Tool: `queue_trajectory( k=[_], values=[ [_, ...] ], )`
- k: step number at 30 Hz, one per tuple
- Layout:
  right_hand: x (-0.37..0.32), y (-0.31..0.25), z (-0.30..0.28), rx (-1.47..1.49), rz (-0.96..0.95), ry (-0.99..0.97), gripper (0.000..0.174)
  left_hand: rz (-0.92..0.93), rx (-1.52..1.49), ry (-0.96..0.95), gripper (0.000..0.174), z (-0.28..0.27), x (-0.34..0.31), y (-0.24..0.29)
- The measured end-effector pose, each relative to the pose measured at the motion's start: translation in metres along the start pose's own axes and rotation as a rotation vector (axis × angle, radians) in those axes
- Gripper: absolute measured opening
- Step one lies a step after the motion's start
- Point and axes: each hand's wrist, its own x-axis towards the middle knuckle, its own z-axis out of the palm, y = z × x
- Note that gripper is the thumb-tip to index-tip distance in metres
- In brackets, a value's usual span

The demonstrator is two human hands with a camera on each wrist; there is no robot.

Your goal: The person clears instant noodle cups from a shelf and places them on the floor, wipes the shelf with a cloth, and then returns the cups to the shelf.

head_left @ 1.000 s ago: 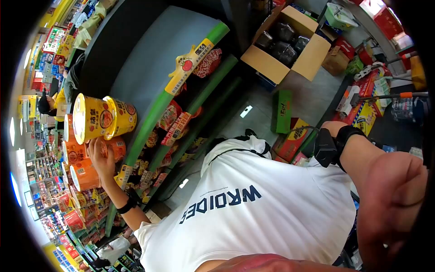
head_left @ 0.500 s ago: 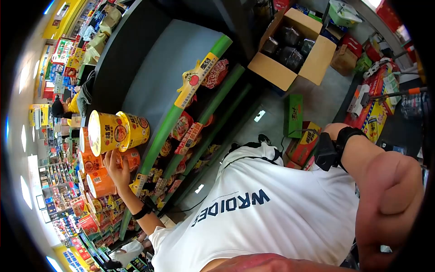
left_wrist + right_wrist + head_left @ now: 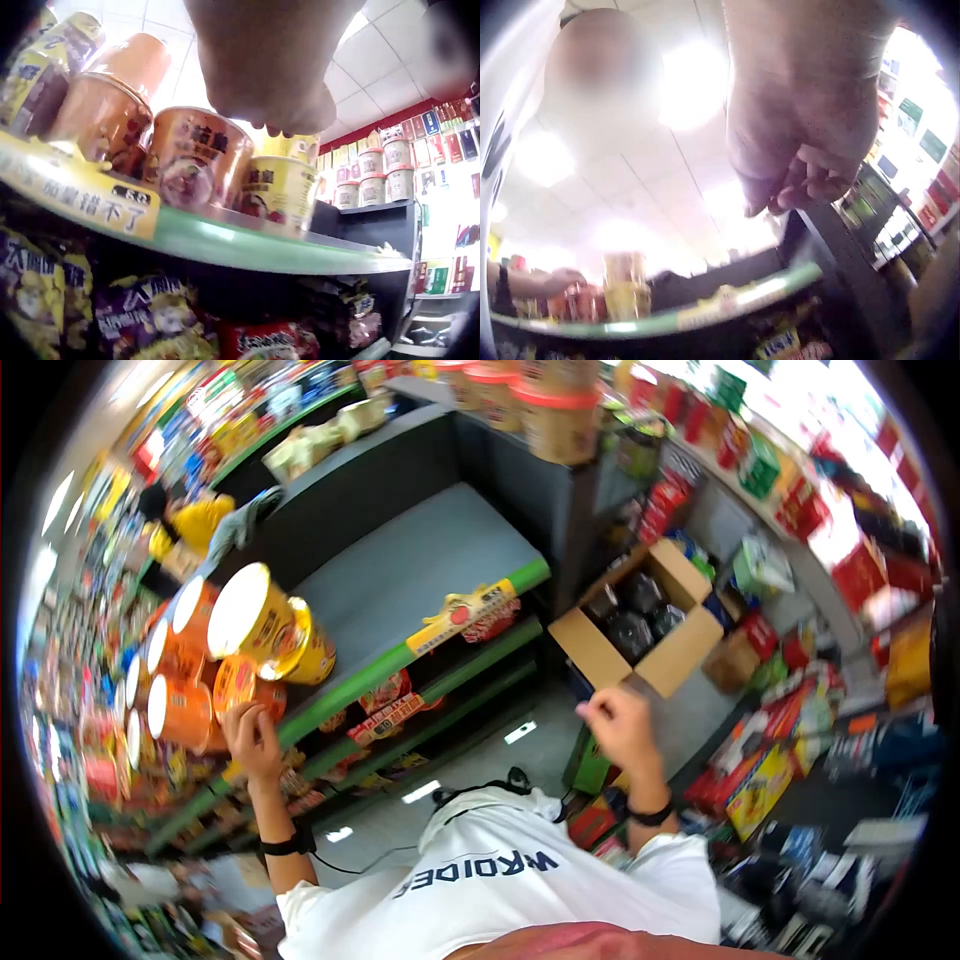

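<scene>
My left hand (image 3: 252,742) is at the front of an orange instant-noodle tub (image 3: 243,685) on the top shelf, fingertips right by its lid. In the left wrist view, the hand hangs over the tubs with nothing in its grip. Beside that tub, a yellow noodle tub (image 3: 250,615) sits on top of another yellow tub (image 3: 310,650). My right hand (image 3: 620,725) is in the air before the open carton, its fingers loosely bent and holding nothing.
More orange tubs (image 3: 180,710) crowd the left end of the shelf (image 3: 400,565). Its green front edge carries a yellow price strip (image 3: 460,618), with bagged noodles below. On the right, an open cardboard box (image 3: 680,660) contains dark wrapped items. Stacked tubs (image 3: 555,425) stand beyond the shelf.
My right hand has come down from close to my head to in front of the box. The head view has turned and shows more to the right. The left hand stays by the orange tubs.
</scene>
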Motion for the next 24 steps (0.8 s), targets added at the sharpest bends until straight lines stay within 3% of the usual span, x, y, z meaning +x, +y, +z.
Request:
queue_trajectory(
  k=[2, 3, 5, 7, 8, 9, 11, 12, 13, 16, 18, 22, 24],
  values=[
    [-0.027, 0.037, 0.045, -0.062, -0.102, -0.31, 0.015, -0.084, -0.091, -0.052, 0.007, -0.001, -0.026, 0.027],
    [-0.048, 0.059, 0.068, -0.137, -0.103, -0.545, 0.023, -0.135, -0.157, -0.121, 0.007, 0.0, -0.044, 0.035],
    [-0.065, 0.051, 0.101, -0.077, -0.037, -1.006, 0.036, -0.252, -0.355, -0.363, 0.011, 0.0, -0.075, 0.054],
    [-0.071, 0.04, 0.132, -0.131, -0.08, -1.297, 0.046, -0.388, -0.349, -0.581, 0.021, -0.017, -0.09, 0.082],
    [-0.066, 0.026, 0.141, -0.149, -0.111, -1.343, 0.046, -0.501, -0.385, -0.703, 0.033, -0.023, -0.107, 0.087],
    [-0.057, 0.007, 0.15, -0.174, -0.111, -1.348, 0.049, -0.46, -0.338, -0.798, 0.047, -0.029, -0.132, 0.084],
    [-0.047, -0.012, 0.168, -0.211, -0.142, -1.376, 0.052, -0.684, -0.249, -1.197, 0.059, -0.044, -0.176, 0.086],
    [-0.042, -0.016, 0.177, -0.216, -0.239, -1.235, 0.053, -0.737, -0.238, -1.305, 0.064, -0.044, -0.202, 0.084],
    [-0.038, -0.02, 0.186, -0.214, -0.339, -1.102, 0.054, -0.791, -0.242, -1.274, 0.064, -0.046, -0.22, 0.082],
    [-0.025, -0.039, 0.207, -0.245, -0.426, -1.103, 0.056, -0.824, -0.347, -1.026, 0.061, -0.069, -0.27, 0.089],
    [-0.031, -0.056, 0.226, -0.267, -0.451, -1.117, 0.056, -0.882, -0.404, -1.026, 0.059, -0.099, -0.274, 0.083],
    [-0.065, -0.076, 0.288, -0.356, -0.46, -1.223, 0.054, -0.994, -0.417, -0.719, 0.024, -0.155, -0.322, 0.063],
    [-0.097, -0.105, 0.33, -0.445, -0.45, -1.321, 0.055, -1.049, -0.417, -0.594, 0.022, -0.189, -0.356, 0.048]
  ],
)
